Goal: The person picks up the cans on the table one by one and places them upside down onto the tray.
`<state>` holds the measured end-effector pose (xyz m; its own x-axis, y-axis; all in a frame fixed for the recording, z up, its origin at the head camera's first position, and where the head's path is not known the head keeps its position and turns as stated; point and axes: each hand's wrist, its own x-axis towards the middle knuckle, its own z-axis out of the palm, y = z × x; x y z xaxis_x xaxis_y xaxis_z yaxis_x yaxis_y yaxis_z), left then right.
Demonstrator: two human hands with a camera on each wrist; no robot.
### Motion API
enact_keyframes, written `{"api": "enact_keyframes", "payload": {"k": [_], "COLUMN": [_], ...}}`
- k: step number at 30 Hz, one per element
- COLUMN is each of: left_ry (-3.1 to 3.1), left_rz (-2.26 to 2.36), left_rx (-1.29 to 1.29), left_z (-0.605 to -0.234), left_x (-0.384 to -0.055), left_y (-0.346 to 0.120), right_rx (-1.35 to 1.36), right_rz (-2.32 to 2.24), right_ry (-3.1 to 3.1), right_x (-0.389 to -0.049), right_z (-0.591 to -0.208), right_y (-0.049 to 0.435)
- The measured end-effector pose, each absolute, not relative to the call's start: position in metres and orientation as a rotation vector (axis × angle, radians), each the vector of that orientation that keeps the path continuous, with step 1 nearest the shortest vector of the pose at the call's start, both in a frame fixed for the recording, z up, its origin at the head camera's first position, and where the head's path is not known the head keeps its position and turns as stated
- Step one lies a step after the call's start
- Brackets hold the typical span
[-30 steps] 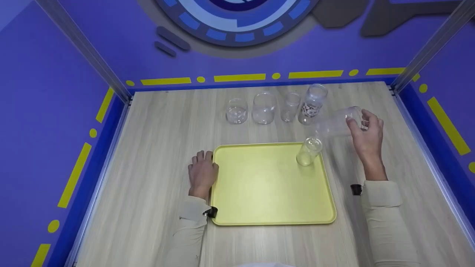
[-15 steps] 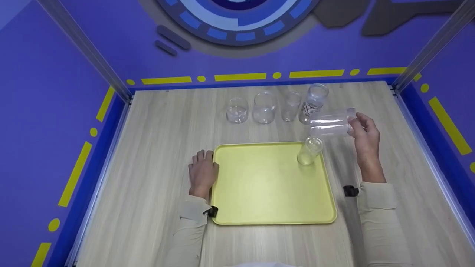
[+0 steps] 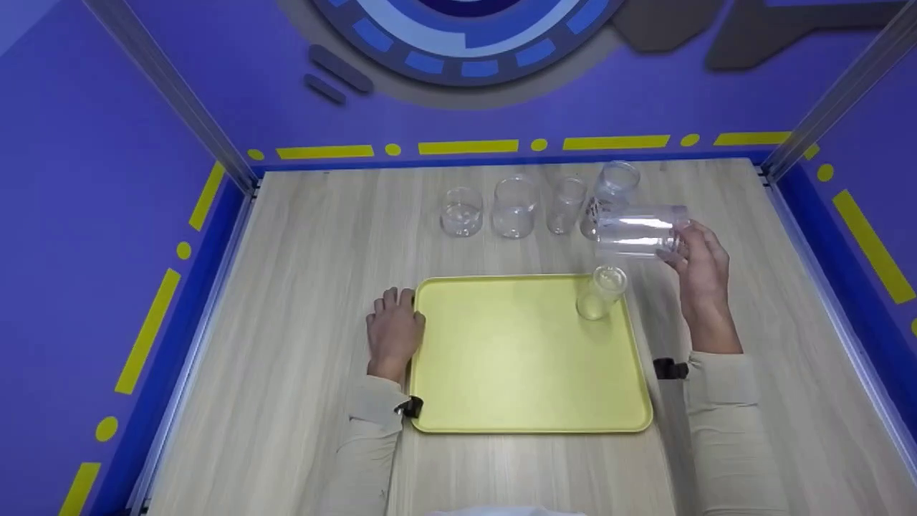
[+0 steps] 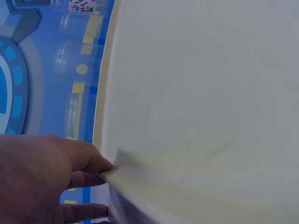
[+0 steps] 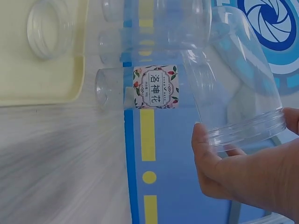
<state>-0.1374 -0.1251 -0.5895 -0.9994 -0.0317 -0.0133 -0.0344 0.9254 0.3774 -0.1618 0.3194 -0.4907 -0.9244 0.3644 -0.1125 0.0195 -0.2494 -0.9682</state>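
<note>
My right hand (image 3: 703,276) grips a clear plastic jar (image 3: 637,231) by its threaded mouth. Tipped on its side in the air, the jar points its base left, over the tray's back right corner. In the right wrist view the jar (image 5: 243,79) looks empty, thumb and fingers around its rim. My left hand (image 3: 394,328) holds the left edge of the yellow tray (image 3: 530,358); the left wrist view has a fingertip on the tray's rim (image 4: 103,93) and other fingers against its outer side. One smaller clear jar (image 3: 600,294) stands in the tray's back right corner.
Behind the tray stands a row of clear jars: a short one (image 3: 461,213), a wide one (image 3: 514,208), a narrow one (image 3: 567,206) and a tall one (image 3: 617,179) with a floral label (image 5: 156,87). Blue walls enclose the wooden table (image 3: 301,287).
The right hand has brought the held jar slightly left, and its fingers have shifted around the mouth. The left hand and tray have stayed in place.
</note>
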Motion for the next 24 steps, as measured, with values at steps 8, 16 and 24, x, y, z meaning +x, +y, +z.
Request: {"api": "enact_keyframes", "payload": {"k": [8,16,24], "left_ry": [3.074,3.067,3.05], "left_rz": [0.573,0.561,0.577], "left_rx": [-0.046,-0.054,-0.064], "left_z": [-0.591,-0.591,-0.588], "left_x": [-0.139,-0.139,-0.139], "left_y": [-0.125,-0.126,-0.125], "right_rx": [-0.4,-0.342,-0.345], "right_rz": [2.376,2.41,2.412], "right_ry": [-1.622,-1.579,-1.533], "right_x": [-0.16,-0.158,-0.157], "right_z": [-0.485,-0.483,-0.481], "right_y": [0.312,0.307,0.301]}}
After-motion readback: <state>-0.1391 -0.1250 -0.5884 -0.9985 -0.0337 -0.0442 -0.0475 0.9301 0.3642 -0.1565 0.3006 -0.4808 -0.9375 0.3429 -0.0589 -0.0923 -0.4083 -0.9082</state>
